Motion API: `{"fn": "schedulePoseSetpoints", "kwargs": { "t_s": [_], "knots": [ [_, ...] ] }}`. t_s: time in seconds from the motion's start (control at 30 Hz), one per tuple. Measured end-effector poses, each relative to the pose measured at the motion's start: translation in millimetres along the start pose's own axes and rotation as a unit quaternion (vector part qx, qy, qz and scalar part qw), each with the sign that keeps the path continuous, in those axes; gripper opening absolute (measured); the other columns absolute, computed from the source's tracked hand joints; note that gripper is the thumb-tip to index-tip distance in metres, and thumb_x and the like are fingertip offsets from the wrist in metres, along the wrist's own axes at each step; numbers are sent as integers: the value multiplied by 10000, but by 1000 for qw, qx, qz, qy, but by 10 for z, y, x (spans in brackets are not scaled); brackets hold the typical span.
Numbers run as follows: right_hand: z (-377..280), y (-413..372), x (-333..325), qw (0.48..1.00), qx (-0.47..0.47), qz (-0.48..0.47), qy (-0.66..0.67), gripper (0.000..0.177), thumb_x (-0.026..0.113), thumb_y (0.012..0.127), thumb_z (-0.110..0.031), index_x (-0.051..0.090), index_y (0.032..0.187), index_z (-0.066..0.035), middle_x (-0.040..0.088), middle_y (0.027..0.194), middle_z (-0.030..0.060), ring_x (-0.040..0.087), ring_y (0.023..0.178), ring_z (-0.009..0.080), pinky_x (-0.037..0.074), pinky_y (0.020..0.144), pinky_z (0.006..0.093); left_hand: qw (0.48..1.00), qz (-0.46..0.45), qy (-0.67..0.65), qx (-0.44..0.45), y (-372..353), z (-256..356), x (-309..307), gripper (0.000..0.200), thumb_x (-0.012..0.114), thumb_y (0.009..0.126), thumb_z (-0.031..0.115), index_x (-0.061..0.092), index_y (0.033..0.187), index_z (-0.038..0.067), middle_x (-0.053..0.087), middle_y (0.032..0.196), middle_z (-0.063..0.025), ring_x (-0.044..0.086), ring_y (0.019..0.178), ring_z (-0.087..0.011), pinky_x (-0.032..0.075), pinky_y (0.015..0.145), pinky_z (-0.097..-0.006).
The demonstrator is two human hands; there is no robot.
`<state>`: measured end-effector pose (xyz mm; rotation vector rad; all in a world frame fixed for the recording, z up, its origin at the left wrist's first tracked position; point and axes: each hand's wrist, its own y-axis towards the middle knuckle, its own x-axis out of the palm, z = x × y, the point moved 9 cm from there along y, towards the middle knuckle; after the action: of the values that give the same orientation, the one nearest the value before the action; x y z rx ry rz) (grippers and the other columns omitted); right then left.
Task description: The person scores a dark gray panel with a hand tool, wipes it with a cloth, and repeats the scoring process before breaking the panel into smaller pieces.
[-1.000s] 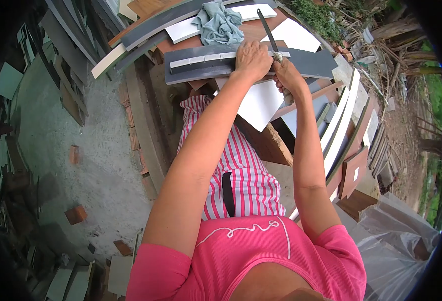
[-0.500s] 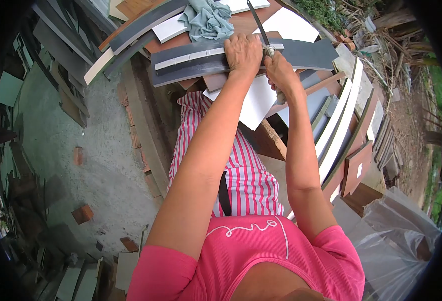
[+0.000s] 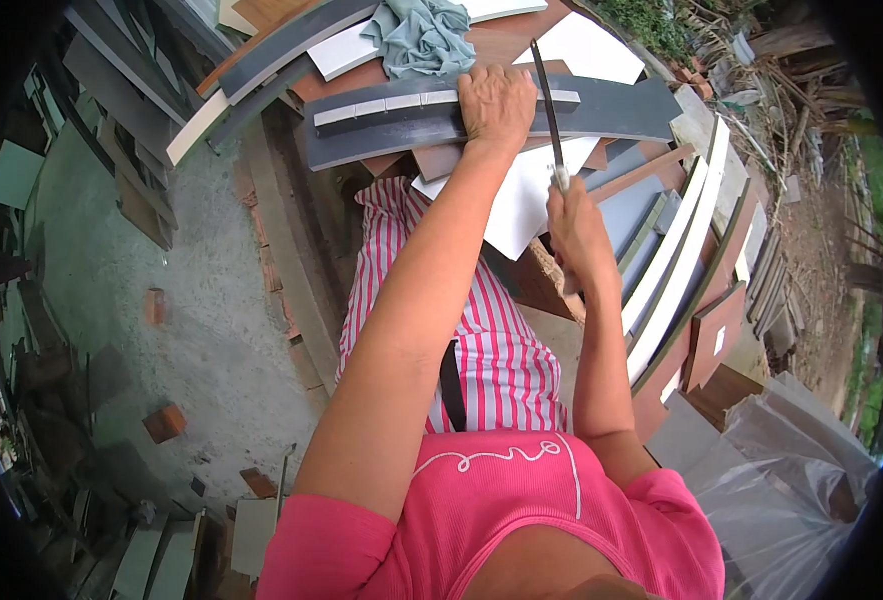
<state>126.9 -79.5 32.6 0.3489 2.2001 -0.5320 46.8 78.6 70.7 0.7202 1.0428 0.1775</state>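
Note:
My left hand [image 3: 498, 108] presses down on a pale narrow strip [image 3: 401, 102], fingers curled over its far side. Crosswise lines divide that strip into short lengths. It lies along a long dark grey board [image 3: 386, 141]. In my right hand [image 3: 579, 235], closed round a pale handle, is a handsaw [image 3: 549, 115] with a long, narrow dark blade. The blade points away from me and crosses the strip just right of my left hand. Beyond the board, a crumpled grey-green cloth [image 3: 421, 38] lies on the stacked panels.
White sheet pieces [image 3: 517, 210] and brown boards [image 3: 716, 335] lie under and right of the work. More long panels [image 3: 291, 40] lean at upper left. A concrete floor [image 3: 211, 320] with loose bricks [image 3: 165, 424] is on the left. Clear plastic sheeting [image 3: 786, 480] hangs at lower right.
My right hand has drawn the handsaw back toward my body, so less blade reaches beyond the board. My left hand stays on the strip, and the view has shifted slightly.

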Motion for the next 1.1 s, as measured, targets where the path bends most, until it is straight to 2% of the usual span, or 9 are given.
{"fn": "schedulePoseSetpoints", "kwargs": {
  "t_s": [0.1,0.23,0.3,0.5,0.67,0.8,0.9,1.0,1.1],
  "knots": [
    [-55,-453,-66,991,108,-63,44,329,409,964,-199,441,1141,76,624,763,317,643,610,403,502,620,498,1000,-17,1,0,-14,-18,50,322,523,902,284,684,725,67,669,786,-103,608,814,-267,416,754,-406],
    [-24,-346,-103,1000,19,9,16,291,386,995,-262,434,1015,24,562,590,168,561,437,253,447,429,404,1000,-17,-11,7,-12,1,24,319,521,902,290,686,741,68,671,801,-103,608,825,-264,415,756,-405],
    [-123,-162,-98,997,57,-47,27,320,404,966,-190,438,1145,73,622,780,323,645,618,410,495,617,504,1000,-16,-7,7,-13,-7,16,318,522,901,292,686,745,68,670,801,-103,607,827,-262,415,758,-405],
    [-51,-77,-12,1000,-11,2,11,297,422,956,-190,450,1120,56,607,796,357,604,727,522,474,675,552,1000,-21,-5,1,-5,-7,28,300,553,877,301,699,765,63,666,807,-100,586,844,-258,398,773,-403],
    [73,-455,-9,999,42,-24,19,301,435,954,-198,448,1085,73,600,828,383,601,830,529,468,735,555,1000,-5,-4,10,-51,2,24,300,539,888,284,682,732,71,665,782,-97,613,817,-264,419,745,-405],
    [-57,5,-80,1000,12,-18,12,308,420,959,-199,446,1082,82,603,822,378,610,811,517,473,726,555,1000,13,-10,24,-6,32,-41,292,545,882,275,681,719,74,664,773,-96,618,803,-264,426,735,-405],
    [-276,41,-103,995,69,-41,66,308,431,954,-191,446,1095,82,599,832,380,605,817,520,461,744,561,1000,10,-10,17,-2,7,-53,300,547,880,278,684,726,61,665,777,-98,619,811,-265,426,743,-410],
    [4,-30,20,1000,4,-8,20,301,440,947,-184,447,1093,80,596,833,382,597,830,524,455,753,566,1000,-8,-5,10,0,2,-33,303,544,882,280,686,725,64,664,778,-100,617,815,-265,425,747,-412],
    [95,-331,43,999,35,-19,21,293,448,945,-184,451,1075,78,595,827,381,590,833,528,455,755,560,1000,0,3,15,-12,-1,1,300,545,882,281,685,717,73,664,777,-100,617,818,-264,424,750,-412]
  ]
}}
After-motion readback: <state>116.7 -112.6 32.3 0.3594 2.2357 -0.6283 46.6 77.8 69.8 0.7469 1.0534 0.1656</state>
